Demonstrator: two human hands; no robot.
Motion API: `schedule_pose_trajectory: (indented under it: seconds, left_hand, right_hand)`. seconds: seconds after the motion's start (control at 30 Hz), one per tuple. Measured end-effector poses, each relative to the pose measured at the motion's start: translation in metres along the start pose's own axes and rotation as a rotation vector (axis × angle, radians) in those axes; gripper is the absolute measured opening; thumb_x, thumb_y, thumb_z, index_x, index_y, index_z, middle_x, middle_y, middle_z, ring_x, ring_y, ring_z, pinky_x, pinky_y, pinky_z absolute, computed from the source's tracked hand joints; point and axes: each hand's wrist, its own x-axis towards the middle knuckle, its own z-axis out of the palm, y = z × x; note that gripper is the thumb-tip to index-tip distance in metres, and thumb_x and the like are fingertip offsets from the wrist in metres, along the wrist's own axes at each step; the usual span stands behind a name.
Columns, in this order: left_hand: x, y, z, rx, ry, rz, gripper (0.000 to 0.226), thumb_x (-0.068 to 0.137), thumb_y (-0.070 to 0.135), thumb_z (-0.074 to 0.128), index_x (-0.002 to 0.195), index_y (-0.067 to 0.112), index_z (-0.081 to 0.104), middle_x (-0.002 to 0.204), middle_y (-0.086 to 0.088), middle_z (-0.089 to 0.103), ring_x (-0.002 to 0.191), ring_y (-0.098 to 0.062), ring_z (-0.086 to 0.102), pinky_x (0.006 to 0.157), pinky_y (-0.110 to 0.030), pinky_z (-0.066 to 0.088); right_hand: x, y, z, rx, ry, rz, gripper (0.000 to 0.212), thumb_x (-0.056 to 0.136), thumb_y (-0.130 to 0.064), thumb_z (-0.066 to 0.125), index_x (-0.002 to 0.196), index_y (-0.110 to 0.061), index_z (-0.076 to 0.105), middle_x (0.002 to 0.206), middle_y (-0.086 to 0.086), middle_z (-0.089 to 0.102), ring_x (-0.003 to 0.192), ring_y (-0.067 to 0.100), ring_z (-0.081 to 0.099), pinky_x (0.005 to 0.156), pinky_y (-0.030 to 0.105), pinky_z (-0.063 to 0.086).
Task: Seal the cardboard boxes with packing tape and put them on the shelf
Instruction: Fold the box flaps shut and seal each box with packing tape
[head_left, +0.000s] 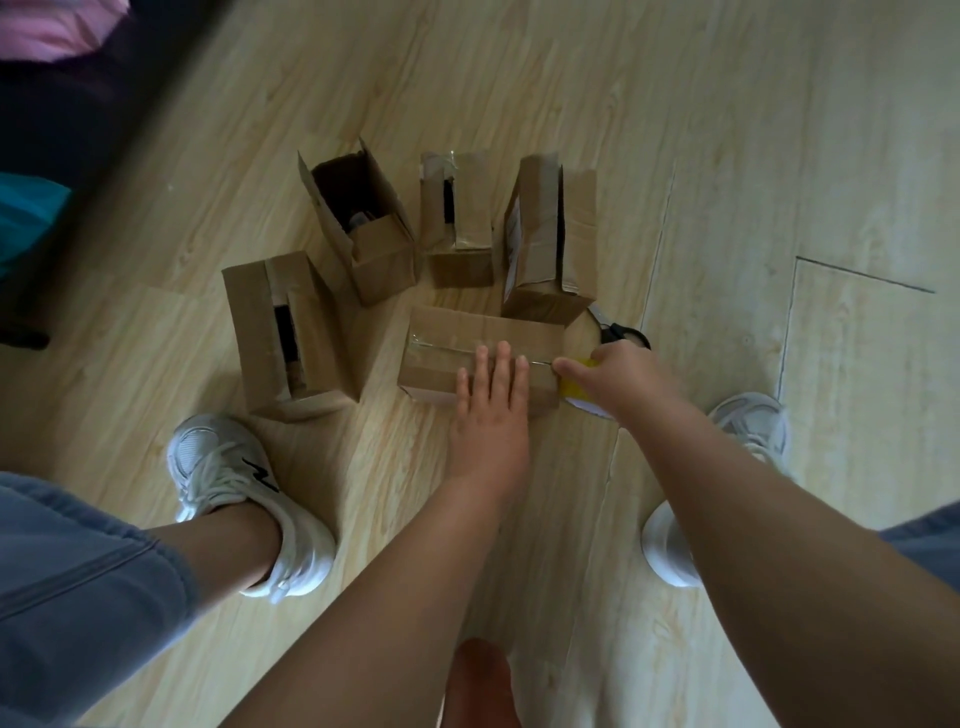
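Pressing down with straight fingers of the left hand (491, 410) on the flat brown cardboard box (467, 332); curling the right hand (623, 374) round the yellow packing-tape roll (574, 387) at its right end. Might wrinkle if pulled crooked. Just past that end, black-handled scissors (621, 332).

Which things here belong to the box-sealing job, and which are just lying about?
Job: near box, pressed flat by the left hand; tape roll in the right hand; scissors; left box, open box, small box and tall box, not yet sealed.
Lying about: pink cloth, teal cloth, both far left.
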Motion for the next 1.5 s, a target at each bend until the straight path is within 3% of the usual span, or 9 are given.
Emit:
schedule_pose_trajectory:
  seconds: [0.23,0.4,0.6,0.7,0.8,1.0,1.13,1.33,1.5]
  left_hand:
    - [0.006,-0.016,-0.006,0.020,-0.036,0.044,0.086,0.098,0.015,0.046,0.155,0.015,-0.017,0.163,-0.011,-0.024,0.150,-0.034,-0.020,0.124,-0.048,-0.002]
    - [0.011,-0.011,-0.016,0.019,0.021,0.032,0.073,0.100,0.023,0.049,0.158,0.015,0.005,0.166,-0.012,0.001,0.152,-0.036,-0.002,0.124,-0.048,0.009]
    - [0.025,0.002,-0.033,0.156,0.077,-0.006,0.065,0.090,0.028,0.063,0.141,0.014,0.025,0.148,-0.011,0.027,0.131,-0.031,0.034,0.101,-0.039,0.036]
    - [0.038,0.004,-0.036,0.239,0.014,0.030,0.097,0.089,0.028,0.065,0.155,0.008,-0.003,0.161,-0.016,0.003,0.147,-0.034,0.014,0.115,-0.043,0.024]
    - [0.050,0.011,-0.042,0.257,-0.093,0.064,0.105,0.091,0.028,0.065,0.155,0.008,-0.016,0.165,-0.011,-0.013,0.153,-0.032,-0.006,0.121,-0.048,0.014]
    - [0.057,0.004,-0.051,0.266,-0.105,0.041,0.106,0.084,0.036,0.071,0.158,0.013,-0.001,0.161,-0.009,0.010,0.150,-0.030,0.007,0.117,-0.052,0.020]
    - [0.047,-0.019,-0.054,0.203,-0.040,0.049,0.107,0.078,0.036,0.077,0.157,0.015,0.008,0.159,-0.007,0.017,0.147,-0.029,0.016,0.114,-0.048,0.028]
    - [0.011,-0.050,-0.081,0.037,-0.007,0.086,0.111,0.078,0.034,0.079,0.157,0.012,0.005,0.161,-0.006,0.011,0.149,-0.026,0.013,0.109,-0.044,0.038]
    - [-0.009,-0.067,-0.087,-0.130,0.043,0.116,0.118,0.069,0.038,0.084,0.157,0.013,0.008,0.162,-0.005,0.011,0.150,-0.024,0.012,0.111,-0.043,0.039]
  right_hand:
    - [0.004,0.002,-0.006,0.096,-0.119,-0.055,0.044,0.092,-0.060,0.058,0.086,-0.017,0.054,0.082,-0.002,0.057,0.079,0.016,0.055,0.068,0.031,0.044]
    - [0.006,0.016,-0.011,0.171,-0.136,-0.070,0.048,0.092,-0.056,0.061,0.074,-0.013,0.052,0.068,0.002,0.045,0.061,0.014,0.044,0.056,0.029,0.031]
    - [0.011,0.003,-0.001,0.046,-0.086,-0.032,0.050,0.095,-0.057,0.055,0.101,-0.007,0.062,0.076,0.004,0.057,0.067,0.016,0.052,0.056,0.029,0.039]
    - [0.011,0.007,-0.002,0.037,-0.114,-0.036,0.052,0.096,-0.057,0.054,0.114,-0.008,0.063,0.082,0.002,0.058,0.074,0.017,0.055,0.056,0.028,0.038]
    - [0.008,0.009,0.001,0.069,-0.107,-0.050,0.054,0.095,-0.058,0.054,0.117,-0.009,0.063,0.083,0.001,0.058,0.077,0.017,0.056,0.056,0.028,0.036]
    - [-0.002,0.014,-0.006,0.127,-0.173,-0.087,0.050,0.091,-0.061,0.059,0.091,-0.011,0.061,0.075,0.000,0.056,0.078,0.019,0.057,0.057,0.028,0.036]
    - [-0.015,0.004,-0.029,0.079,-0.272,-0.158,0.046,0.087,-0.062,0.063,0.098,-0.017,0.065,0.084,-0.002,0.060,0.078,0.012,0.056,0.061,0.027,0.040]
    - [-0.045,-0.022,-0.063,-0.085,-0.415,-0.285,0.033,0.075,-0.061,0.076,0.085,-0.033,0.062,0.091,-0.006,0.063,0.087,0.012,0.059,0.076,0.031,0.046]
    - [-0.067,-0.040,-0.077,-0.068,-0.321,-0.358,0.036,0.071,-0.062,0.079,0.073,-0.028,0.067,0.073,-0.005,0.061,0.069,0.011,0.057,0.061,0.028,0.041]
